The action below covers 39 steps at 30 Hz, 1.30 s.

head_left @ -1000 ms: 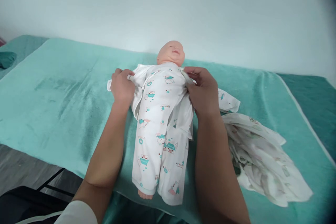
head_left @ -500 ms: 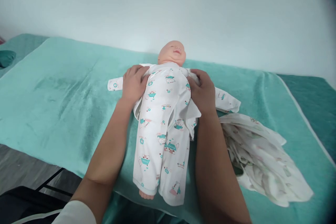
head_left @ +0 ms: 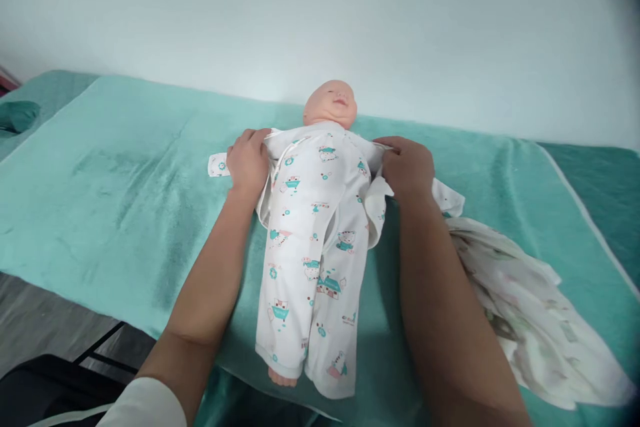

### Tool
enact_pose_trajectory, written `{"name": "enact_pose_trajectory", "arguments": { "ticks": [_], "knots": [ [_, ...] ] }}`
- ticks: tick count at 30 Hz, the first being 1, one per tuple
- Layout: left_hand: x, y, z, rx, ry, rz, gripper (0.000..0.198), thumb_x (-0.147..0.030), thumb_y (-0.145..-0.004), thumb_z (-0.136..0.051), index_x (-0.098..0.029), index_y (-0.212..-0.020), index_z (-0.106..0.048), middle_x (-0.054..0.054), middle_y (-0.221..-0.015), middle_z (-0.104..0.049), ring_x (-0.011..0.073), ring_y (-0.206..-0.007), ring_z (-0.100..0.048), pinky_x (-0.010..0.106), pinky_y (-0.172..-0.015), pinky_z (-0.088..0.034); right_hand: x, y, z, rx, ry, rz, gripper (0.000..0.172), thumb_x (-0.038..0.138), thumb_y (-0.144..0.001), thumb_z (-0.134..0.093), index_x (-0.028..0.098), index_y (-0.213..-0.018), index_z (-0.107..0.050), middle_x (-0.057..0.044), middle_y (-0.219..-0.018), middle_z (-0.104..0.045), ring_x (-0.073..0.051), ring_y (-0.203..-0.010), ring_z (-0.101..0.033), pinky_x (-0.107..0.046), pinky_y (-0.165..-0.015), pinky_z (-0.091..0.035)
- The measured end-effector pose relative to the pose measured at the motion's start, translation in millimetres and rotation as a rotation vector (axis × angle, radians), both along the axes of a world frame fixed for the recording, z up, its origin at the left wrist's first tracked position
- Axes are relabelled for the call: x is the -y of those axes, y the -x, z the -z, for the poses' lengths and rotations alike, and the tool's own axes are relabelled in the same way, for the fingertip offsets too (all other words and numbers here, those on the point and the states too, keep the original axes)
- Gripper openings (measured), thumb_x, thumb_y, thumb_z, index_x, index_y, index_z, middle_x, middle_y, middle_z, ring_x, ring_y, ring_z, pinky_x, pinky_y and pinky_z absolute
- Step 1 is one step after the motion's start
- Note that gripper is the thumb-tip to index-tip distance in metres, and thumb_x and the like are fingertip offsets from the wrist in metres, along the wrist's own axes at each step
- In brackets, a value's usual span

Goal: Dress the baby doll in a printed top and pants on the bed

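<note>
A baby doll lies face up, its head toward the wall, with bare toes showing below one trouser leg. It wears white printed baby clothes with long sleeves and two trouser legs. On the left side, my left hand is closed on the sleeve near the shoulder. My right hand pinches the other sleeve near the shoulder on the right. Both sleeves stretch out sideways past my hands. Below my right hand, a loose flap of the top curls outward beside the doll's waist.
A crumpled white printed cloth lies to the right, partly behind my right forearm. Under everything is a teal bed cover, with a pale wall behind it. A black object stands at the lower left by the floor.
Both hands have moved outward from the doll's chest, my right hand farther, drawing the sleeve cloth sideways. The flap at the right has shifted and curled.
</note>
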State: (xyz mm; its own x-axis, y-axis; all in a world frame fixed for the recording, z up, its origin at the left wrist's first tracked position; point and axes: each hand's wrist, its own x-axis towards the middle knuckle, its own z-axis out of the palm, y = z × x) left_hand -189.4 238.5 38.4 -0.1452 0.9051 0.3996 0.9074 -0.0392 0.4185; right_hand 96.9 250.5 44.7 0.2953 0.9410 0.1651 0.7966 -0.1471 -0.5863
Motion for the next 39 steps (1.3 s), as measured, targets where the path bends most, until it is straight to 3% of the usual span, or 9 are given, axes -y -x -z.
{"name": "enact_pose_trajectory", "arguments": {
  "ticks": [2, 9, 16, 23, 28, 33, 36, 39],
  "knots": [
    [-0.1, 2.0, 0.3, -0.003, -0.013, 0.03, 0.055, -0.007, -0.095, -0.04, -0.035, -0.131, -0.069, 0.002, -0.134, -0.068, 0.0238, -0.118, -0.065, 0.038, -0.097, -0.048, -0.5, -6.7, 1.5, 0.0, -0.002, -0.005, 0.055, 0.013, -0.08, -0.044, 0.025, -0.121, -0.078, -0.008, -0.126, -0.078, -0.033, -0.121, -0.07, -0.05, -0.103, -0.055],
    [0.5, 3.9, -0.3, 0.017, 0.022, 0.151, 0.058, -0.005, -0.092, -0.038, -0.035, -0.129, -0.072, 0.002, -0.143, -0.064, 0.0242, -0.131, -0.059, 0.041, -0.108, -0.046, 9.6, -7.9, 16.9, 0.072, -0.277, -0.205, 0.062, 0.019, -0.08, -0.05, 0.019, -0.141, -0.06, -0.017, -0.145, -0.063, -0.032, -0.141, -0.056, -0.054, -0.121, -0.042],
    [8.2, 2.7, -5.5, -0.037, 0.081, 0.164, 0.06, -0.011, -0.09, -0.043, -0.035, -0.14, -0.067, 0.003, -0.151, -0.06, 0.0289, -0.136, -0.055, 0.047, -0.115, -0.042, 48.8, -3.7, 23.3, 0.054, -0.204, -0.35, 0.073, 0.026, -0.078, -0.06, 0.029, -0.15, -0.048, -0.013, -0.168, -0.041, -0.036, -0.156, -0.038, -0.059, -0.126, -0.035],
    [20.3, -2.0, -12.4, -0.101, 0.159, 0.092, 0.067, -0.016, -0.086, -0.052, -0.038, -0.149, -0.059, 0.003, -0.156, -0.056, 0.0318, -0.144, -0.048, 0.052, -0.125, -0.034, 76.3, -28.2, 22.2, 0.336, -0.071, -0.504, 0.092, 0.007, -0.072, -0.055, 0.026, -0.161, -0.038, -0.012, -0.174, -0.027, -0.039, -0.162, -0.025, -0.063, -0.129, -0.03],
    [21.8, -6.3, -11.8, -0.132, 0.177, 0.039, 0.065, -0.018, -0.09, -0.049, -0.04, -0.151, -0.056, 0.004, -0.155, -0.056, 0.0316, -0.142, -0.049, 0.056, -0.127, -0.03, 81.8, -33.9, 14.9, 0.142, -0.095, -0.439, 0.069, 0.024, -0.083, -0.063, 0.027, -0.15, -0.05, -0.014, -0.17, -0.035, -0.038, -0.159, -0.033, -0.065, -0.127, -0.034],
    [19.5, -8.6, -9.7, -0.157, 0.18, 0.026, 0.062, -0.021, -0.093, -0.047, -0.038, -0.151, -0.055, 0.005, -0.153, -0.057, 0.0323, -0.142, -0.049, 0.058, -0.128, -0.029, 77.8, 11.9, -30.1, -0.073, -0.328, -0.512, 0.043, 0.036, -0.094, -0.06, 0.03, -0.137, -0.059, -0.01, -0.154, -0.056, -0.029, -0.146, -0.052, -0.055, -0.123, -0.043],
    [18.1, -8.4, -8.4, -0.165, 0.175, 0.02, 0.06, -0.022, -0.094, -0.047, -0.037, -0.151, -0.055, 0.006, -0.153, -0.057, 0.0321, -0.142, -0.049, 0.057, -0.127, -0.03, 52.4, 68.2, -55.5, 0.013, -0.2, -0.675, 0.043, 0.031, -0.094, -0.057, 0.024, -0.136, -0.06, -0.012, -0.145, -0.064, -0.03, -0.137, -0.059, -0.052, -0.118, -0.047],
    [16.2, -7.3, -6.2, -0.162, 0.167, 0.009, 0.057, -0.026, -0.095, -0.047, -0.037, -0.151, -0.055, 0.006, -0.152, -0.058, 0.0313, -0.141, -0.05, 0.056, -0.127, -0.03, 19.1, 123.5, -68.6, 0.324, -0.088, -0.706, 0.045, 0.027, -0.093, -0.056, 0.014, -0.137, -0.061, -0.019, -0.144, -0.064, -0.038, -0.137, -0.056, -0.056, -0.116, -0.044]
  ]
}}
